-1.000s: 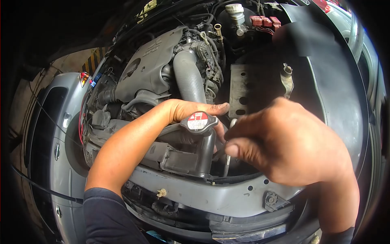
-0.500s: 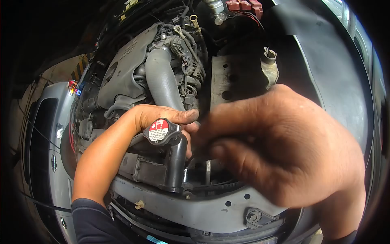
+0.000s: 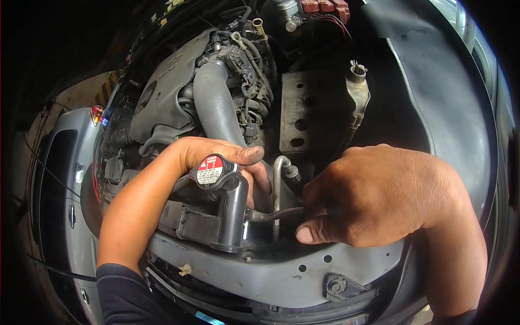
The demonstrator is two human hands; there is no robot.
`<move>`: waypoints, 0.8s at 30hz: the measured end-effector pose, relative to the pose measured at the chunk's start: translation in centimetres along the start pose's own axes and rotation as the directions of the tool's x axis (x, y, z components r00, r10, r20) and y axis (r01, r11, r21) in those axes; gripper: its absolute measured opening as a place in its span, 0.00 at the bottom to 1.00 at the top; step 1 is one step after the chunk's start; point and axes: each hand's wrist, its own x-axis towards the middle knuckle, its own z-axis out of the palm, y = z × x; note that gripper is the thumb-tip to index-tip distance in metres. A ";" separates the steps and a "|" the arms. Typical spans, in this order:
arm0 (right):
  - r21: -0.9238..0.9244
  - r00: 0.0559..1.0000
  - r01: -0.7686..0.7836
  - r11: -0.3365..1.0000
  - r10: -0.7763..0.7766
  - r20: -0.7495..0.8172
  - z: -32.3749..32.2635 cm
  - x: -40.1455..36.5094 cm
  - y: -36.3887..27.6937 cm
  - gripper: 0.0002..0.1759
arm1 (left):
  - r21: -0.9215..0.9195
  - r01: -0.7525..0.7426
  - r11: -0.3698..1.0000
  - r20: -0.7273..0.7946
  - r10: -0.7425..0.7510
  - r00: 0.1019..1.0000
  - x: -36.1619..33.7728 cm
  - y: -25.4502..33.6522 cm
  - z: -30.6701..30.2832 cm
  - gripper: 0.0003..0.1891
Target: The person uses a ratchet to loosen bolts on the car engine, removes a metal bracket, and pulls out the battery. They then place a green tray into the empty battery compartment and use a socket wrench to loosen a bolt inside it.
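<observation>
Right hand (image 3: 379, 200): I am holding the grip closed round the handle of a flat metal wrench (image 3: 276, 214), thumb tucked underneath, knuckles facing up. The wrench is lying roughly level near the front edge of the engine bay (image 3: 428, 119), its far end reaching left to the base of the black filler neck (image 3: 234, 216). The neck is hiding the wrench head, so I cannot tell what it is seated on.

Left hand (image 3: 211, 151): I am reaching in from the left edge of the bay, behind the radiator cap (image 3: 212, 170) with its red and white label. The thumb is lying across above the cap and the fingers (image 3: 260, 176) are curling down behind the neck. The cap is covering the palm, so I cannot tell whether this grip is holding anything or only resting there.

Between the two hands a thin bent metal pipe (image 3: 277, 179) is standing upright and crossing the wrench. A thick grey hose (image 3: 214, 108) is running from behind the left hand toward the back edge, with the grey engine cover (image 3: 162, 92) to its left. A perforated metal plate (image 3: 295, 111) is sitting toward the back, above the right hand. Red covers (image 3: 325, 6) are showing at the back edge. A grey crossmember (image 3: 271, 276) is running along the front edge, under both hands.
</observation>
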 end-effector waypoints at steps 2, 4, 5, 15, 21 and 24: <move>0.285 0.980 0.196 0.938 -0.179 -0.084 0.1 -0.6 0.4 0.23 | 0.056 -0.012 0.998 -0.019 0.013 1.000 0.1 -0.1 0.1 0.49; 0.505 0.956 0.293 0.812 -0.260 -0.136 0.5 -0.6 0.3 0.24 | 0.087 -0.035 0.996 -0.035 0.038 0.999 0.5 -0.7 -0.4 0.49; 0.564 0.953 0.300 0.769 -0.269 -0.141 0.7 -0.5 0.4 0.25 | 0.104 -0.042 0.994 -0.041 0.047 0.998 0.7 -0.8 -0.6 0.49; 0.698 0.960 0.232 0.677 -0.276 -0.051 1.5 -0.5 -0.2 0.25 | -0.186 -0.001 0.983 0.056 0.012 0.998 -0.1 0.0 -0.2 0.48; 0.218 0.994 0.110 0.970 -0.110 -0.011 2.3 0.7 1.2 0.32 | -0.035 -0.015 0.999 -0.029 0.014 0.999 0.1 -0.2 0.2 0.45; 0.639 0.949 0.279 0.717 -0.306 -0.072 2.8 1.1 1.1 0.28 | 0.021 -0.044 0.999 -0.112 0.046 0.993 0.6 -0.8 -0.3 0.46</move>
